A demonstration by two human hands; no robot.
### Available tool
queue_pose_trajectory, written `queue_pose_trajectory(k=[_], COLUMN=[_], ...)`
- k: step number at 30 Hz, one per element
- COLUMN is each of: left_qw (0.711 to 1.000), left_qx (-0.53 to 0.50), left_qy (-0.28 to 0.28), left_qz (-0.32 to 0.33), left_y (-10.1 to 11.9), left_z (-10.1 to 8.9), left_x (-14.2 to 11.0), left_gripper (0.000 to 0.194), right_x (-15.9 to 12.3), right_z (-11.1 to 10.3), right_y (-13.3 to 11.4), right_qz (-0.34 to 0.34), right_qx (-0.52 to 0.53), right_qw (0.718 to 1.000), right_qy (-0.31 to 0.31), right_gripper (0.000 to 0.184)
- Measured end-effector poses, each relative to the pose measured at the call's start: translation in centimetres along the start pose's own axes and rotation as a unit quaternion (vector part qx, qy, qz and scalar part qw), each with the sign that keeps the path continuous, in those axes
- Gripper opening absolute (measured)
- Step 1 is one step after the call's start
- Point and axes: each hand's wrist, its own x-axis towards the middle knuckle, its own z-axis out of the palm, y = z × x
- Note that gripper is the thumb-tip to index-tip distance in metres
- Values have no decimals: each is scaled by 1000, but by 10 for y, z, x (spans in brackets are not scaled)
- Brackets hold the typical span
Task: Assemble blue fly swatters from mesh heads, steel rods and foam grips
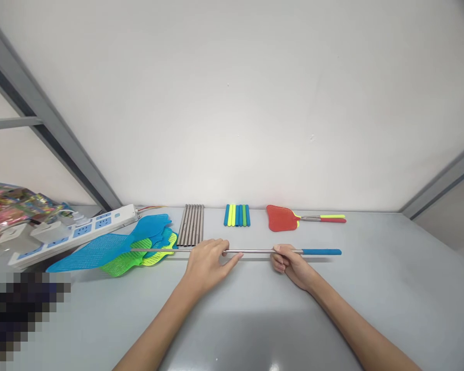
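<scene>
A blue fly swatter (100,251) stretches level across the view, its thin metal rod (255,251) drawn out long and ending in a blue grip (321,252) on the right. Fingers of my left hand (209,263) wrap the middle of the rod from above, with the thumb pointing right. Just left of the blue grip, my right hand (290,263) pinches the thicker part of the rod. Below the swatter's head lie loose blue, green and yellow swatter heads (123,264), partly covered by it.
Behind my hands lie several metal tubes (191,225), a row of blue, green and yellow grips (237,215), and stacked red and yellow fly swatters (283,218). A white power strip (88,232) with plugs and colourful plastic-wrapped items (7,206) occupy the left. A wall (255,129) rises behind.
</scene>
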Motion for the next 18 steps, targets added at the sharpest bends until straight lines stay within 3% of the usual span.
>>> queue_pose_trajectory(k=[5,9,13,18], left_qw=[999,999,999,997], left_qx=[30,17,30,25], left_qy=[26,28,28,71], left_qz=[2,10,16,-5], left_y=[7,20,31,39], left_z=[2,17,35,44], left_x=[0,-5,-9,-13], left_gripper=[21,14,15,27], right_x=[-1,-1,-1,0], right_z=[9,17,18,15], right_y=[3,7,9,8], right_qz=[2,10,8,18], right_qx=[-1,-15,-11,-10], right_qw=[1000,1000,1000,1000], right_qy=[-6,-11,-7,-18], right_gripper=[35,34,34,34])
